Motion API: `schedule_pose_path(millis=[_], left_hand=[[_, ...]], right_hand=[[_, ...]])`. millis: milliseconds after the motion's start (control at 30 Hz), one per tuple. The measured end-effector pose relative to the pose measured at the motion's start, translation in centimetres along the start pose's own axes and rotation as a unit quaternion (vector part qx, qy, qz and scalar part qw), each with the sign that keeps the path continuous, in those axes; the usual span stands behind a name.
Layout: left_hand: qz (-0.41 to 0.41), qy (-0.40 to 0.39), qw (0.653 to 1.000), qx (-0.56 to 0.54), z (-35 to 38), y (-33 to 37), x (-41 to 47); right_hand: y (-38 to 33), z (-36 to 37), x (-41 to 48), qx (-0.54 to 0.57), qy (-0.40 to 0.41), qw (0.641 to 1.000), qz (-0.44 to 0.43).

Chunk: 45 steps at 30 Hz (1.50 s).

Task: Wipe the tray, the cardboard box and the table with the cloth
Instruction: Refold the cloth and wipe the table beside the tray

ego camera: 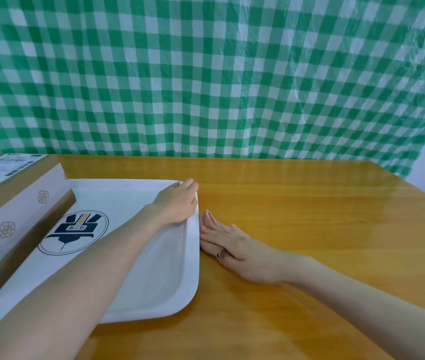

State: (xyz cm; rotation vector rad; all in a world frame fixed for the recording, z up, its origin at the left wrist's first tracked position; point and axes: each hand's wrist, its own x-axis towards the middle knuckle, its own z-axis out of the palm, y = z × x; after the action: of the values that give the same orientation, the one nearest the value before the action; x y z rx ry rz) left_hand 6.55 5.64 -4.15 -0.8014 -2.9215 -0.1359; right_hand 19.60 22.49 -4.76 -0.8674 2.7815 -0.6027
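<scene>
Two bare hands are in my head-camera feed, both at the right side of a white rectangular tray (154, 268) with rounded corners. The tray lies flat on a glossy yellow-brown wooden table (297, 216), toward its left side.

1. Left hand (177, 201): the forearm reaches across the tray. The hand sits at the far right corner, fingers curled over the rim, grasping the tray edge.
2. Right hand (234, 245): released, palm down on the table just beside the tray's right rim. The fingers are straight and close together, with their tips at the rim. I cannot tell whether they touch it. A ring (222, 252) shows on one finger.
3. Brown cardboard box (16, 209): it rests on the left part of the tray, long side running away from me. A white band printed with two flower marks covers its near side, and a shipping label (3, 170) lies on its top face.
4. Round dark-blue emblem (73, 232): printed on the tray floor between the box and the left forearm.

A green-and-white checked plastic sheet (206, 74) hangs behind the table's far edge.
</scene>
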Motion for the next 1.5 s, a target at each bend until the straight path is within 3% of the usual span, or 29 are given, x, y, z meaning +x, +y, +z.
schedule_pose_path(millis=[267, 600, 667, 800, 867, 1100, 1300, 1500], left_hand=[[-0.005, -0.003, 1.000, 0.024, -0.2, 0.2, 0.0], [-0.024, -0.006, 0.999, 0.024, -0.4, 1.2, 0.1], [-0.040, 0.003, 0.999, 0.033, -0.3, 1.7, 0.3], [-0.060, 0.041, 0.993, 0.097, -0.2, 3.3, 0.9], [-0.070, 0.039, 0.989, 0.123, -0.1, 3.9, 1.3], [-0.069, 0.052, 0.987, 0.132, -0.2, 4.0, 1.0], [-0.061, 0.055, 0.987, 0.137, -0.3, 3.9, 1.0], [-0.054, 0.072, 0.989, 0.119, 0.0, 3.2, 1.1]], right_hand=[[0.6, 0.2, -0.1, -0.084, 0.036, 0.995, 0.030], [3.8, -1.4, 3.9, -0.069, 0.092, 0.974, 0.194], [3.1, -1.0, 4.0, -0.070, 0.103, 0.976, 0.181], [1.9, 0.1, 2.0, -0.058, 0.078, 0.993, 0.067], [2.7, -0.3, 1.4, -0.072, 0.061, 0.993, 0.067], [10.8, -3.8, -2.5, -0.089, 0.102, 0.968, 0.209], [18.8, -7.2, -11.1, -0.072, 0.147, 0.918, 0.360], [21.3, -8.8, -16.5, -0.070, 0.146, 0.877, 0.452]])
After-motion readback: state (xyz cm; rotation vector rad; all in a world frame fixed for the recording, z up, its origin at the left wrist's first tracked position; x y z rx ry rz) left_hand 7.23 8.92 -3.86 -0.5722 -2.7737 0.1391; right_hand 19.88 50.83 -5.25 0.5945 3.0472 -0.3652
